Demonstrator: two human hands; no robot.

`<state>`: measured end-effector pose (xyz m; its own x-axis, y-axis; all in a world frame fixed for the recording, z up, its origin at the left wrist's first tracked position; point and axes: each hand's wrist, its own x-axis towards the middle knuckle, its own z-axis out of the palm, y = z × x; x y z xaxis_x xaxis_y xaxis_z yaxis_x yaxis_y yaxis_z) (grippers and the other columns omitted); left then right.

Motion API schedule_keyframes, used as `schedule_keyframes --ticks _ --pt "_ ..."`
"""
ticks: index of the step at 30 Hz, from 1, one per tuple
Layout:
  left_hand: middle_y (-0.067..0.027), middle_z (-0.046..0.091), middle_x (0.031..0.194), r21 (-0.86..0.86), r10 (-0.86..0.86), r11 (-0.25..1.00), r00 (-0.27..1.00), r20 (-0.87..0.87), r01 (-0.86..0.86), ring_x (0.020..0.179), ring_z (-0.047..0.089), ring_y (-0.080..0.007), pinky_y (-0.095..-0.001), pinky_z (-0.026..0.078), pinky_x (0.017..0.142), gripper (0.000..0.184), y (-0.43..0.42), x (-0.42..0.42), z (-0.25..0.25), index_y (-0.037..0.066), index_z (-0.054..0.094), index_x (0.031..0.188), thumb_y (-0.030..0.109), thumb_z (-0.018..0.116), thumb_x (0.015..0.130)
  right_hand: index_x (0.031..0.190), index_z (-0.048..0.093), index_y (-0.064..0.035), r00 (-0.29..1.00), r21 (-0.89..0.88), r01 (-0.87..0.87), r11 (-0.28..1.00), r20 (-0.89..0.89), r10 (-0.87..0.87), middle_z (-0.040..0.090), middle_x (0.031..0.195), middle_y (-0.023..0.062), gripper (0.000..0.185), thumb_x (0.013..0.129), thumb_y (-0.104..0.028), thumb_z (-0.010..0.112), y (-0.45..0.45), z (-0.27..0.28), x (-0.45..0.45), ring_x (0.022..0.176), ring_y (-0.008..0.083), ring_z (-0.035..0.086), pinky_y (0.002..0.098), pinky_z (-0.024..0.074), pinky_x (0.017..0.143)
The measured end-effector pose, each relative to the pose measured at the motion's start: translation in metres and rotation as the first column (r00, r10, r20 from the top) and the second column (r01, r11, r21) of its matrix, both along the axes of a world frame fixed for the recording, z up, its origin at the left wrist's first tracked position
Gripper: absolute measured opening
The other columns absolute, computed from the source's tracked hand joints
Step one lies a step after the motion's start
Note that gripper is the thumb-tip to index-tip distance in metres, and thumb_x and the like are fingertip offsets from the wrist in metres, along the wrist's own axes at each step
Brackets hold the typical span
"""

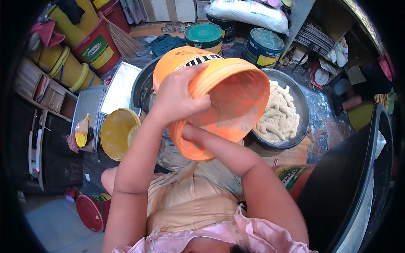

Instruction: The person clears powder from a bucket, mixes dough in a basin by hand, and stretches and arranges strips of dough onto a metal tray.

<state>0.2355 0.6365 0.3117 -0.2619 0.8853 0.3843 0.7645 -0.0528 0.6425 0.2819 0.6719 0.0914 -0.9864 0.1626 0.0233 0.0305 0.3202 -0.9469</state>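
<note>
An orange bucket (249, 76) with black lettering is tilted in front of me, its open mouth toward me and to the right. My left hand (181, 90) grips its rim from outside, fingers over the edge. The right forearm reaches into the bucket's mouth at the lower left, and only part of my right hand (192, 133) shows there; its fingers are hidden. Right of the bucket, a dark round basin (301, 95) holds floury, pale finger-shaped pieces (278, 116). Another dark basin (137, 90) is partly hidden behind the bucket.
A yellow bucket (120, 135) stands at the left beside a white tray (121, 88). Lidded tubs (204, 33) and a white sack (249, 14) are at the back. A large black container (337, 181) fills the right. Someone's hand (352, 102) shows at the far right.
</note>
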Motion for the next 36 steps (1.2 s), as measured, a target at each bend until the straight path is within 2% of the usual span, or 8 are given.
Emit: schedule_keyframes --ticks 6,13,16,19,20,23,28,36 --pt "-0.0215 0.063 0.107 -0.015 0.107 0.994 0.994 -0.003 -0.107 0.100 0.063 -0.0277 -0.0340 0.046 0.091 0.064 -0.006 0.002 -0.005 -0.003 0.056 0.120 0.021 0.067 0.061 0.136 0.043 -0.0129 0.990 0.678 0.060 0.732 0.054 -0.130 0.041 0.141 0.0120 0.053 0.092 -0.042 0.042 0.094 -0.082 0.005 0.133 0.0291 0.033 0.0401 0.0272 0.109" --pt "-0.0223 0.064 0.108 -0.102 0.139 0.985 0.990 -0.033 -0.142 0.100 0.063 -0.0308 -0.0350 0.047 0.090 0.066 0.006 0.007 0.018 -0.003 0.057 0.121 0.028 0.065 0.062 0.138 0.042 -0.0120 0.883 0.789 0.080 0.610 0.228 -0.410 0.036 0.146 0.0115 0.062 0.090 -0.050 0.040 0.132 0.110 0.033 0.140 0.0258 0.023 0.0406 0.0164 0.115" --pt "-0.0226 0.064 0.108 -0.080 0.138 0.986 0.988 -0.068 -0.143 0.099 0.063 -0.0310 -0.0350 0.047 0.090 0.067 0.017 0.008 0.014 -0.004 0.058 0.119 0.030 0.064 0.062 0.143 0.032 -0.0048 0.926 0.996 0.059 -0.069 -0.080 -0.368 0.025 0.152 0.0132 0.075 0.089 -0.056 0.039 0.186 0.029 0.054 0.143 0.0277 0.013 0.0416 0.0085 0.117" --pt "-0.0216 0.064 0.107 -0.080 0.109 0.990 0.993 -0.049 -0.112 0.099 0.063 -0.0297 -0.0344 0.047 0.090 0.067 0.025 0.005 0.013 -0.004 0.058 0.119 0.029 0.064 0.061 0.145 0.023 0.0013 0.866 0.992 -0.035 0.117 0.089 -0.492 0.021 0.153 0.0138 0.084 0.088 -0.059 0.036 0.157 0.011 0.074 0.143 0.0314 0.009 0.0438 0.0027 0.117" --pt "-0.0211 0.065 0.107 -0.084 0.098 0.991 0.995 -0.037 -0.101 0.099 0.063 -0.0290 -0.0342 0.047 0.090 0.067 0.028 0.004 0.014 -0.004 0.058 0.119 0.029 0.065 0.061 0.145 0.021 0.0014 0.893 0.717 0.230 0.658 0.113 -0.435 0.019 0.154 0.0145 0.085 0.088 -0.060 0.035 0.145 -0.009 0.071 0.143 0.0332 0.008 0.0451 0.0009 0.117" --pt "-0.0194 0.065 0.108 -0.112 0.117 0.987 0.992 0.043 -0.111 0.100 0.064 -0.0262 -0.0331 0.047 0.090 0.064 0.028 -0.004 0.008 -0.005 0.058 0.118 0.027 0.065 0.063 0.146 0.020 0.0001 0.878 0.911 -0.019 0.412 0.212 -0.429 0.017 0.153 0.0179 0.085 0.089 -0.062 0.033 0.099 -0.027 0.049 0.143 0.0326 0.009 0.0439 0.0012 0.117" --pt "-0.0202 0.066 0.107 -0.116 0.129 0.986 0.987 0.091 -0.118 0.098 0.064 -0.0278 -0.0338 0.047 0.090 0.067 0.024 -0.017 0.011 -0.003 0.059 0.119 0.031 0.065 0.062 0.144 0.030 -0.0049 0.970 0.223 -0.220 0.950 0.151 0.189 0.026 0.150 0.0175 0.070 0.092 -0.051 0.038 0.067 -0.016 0.007 0.141 0.0274 0.021 0.0371 0.0169 0.115" --pt "-0.0212 0.065 0.110 -0.158 0.162 0.977 0.982 0.098 -0.146 0.101 0.064 -0.0296 -0.0345 0.047 0.091 0.069 0.040 -0.040 0.009 -0.002 0.059 0.119 0.037 0.068 0.064 0.146 0.027 -0.0070 0.975 0.975 -0.122 -0.186 0.084 -0.204 0.026 0.151 0.0122 0.065 0.087 -0.030 0.044 0.174 0.112 0.032 0.142 0.0249 0.018 0.0353 0.0139 0.116"
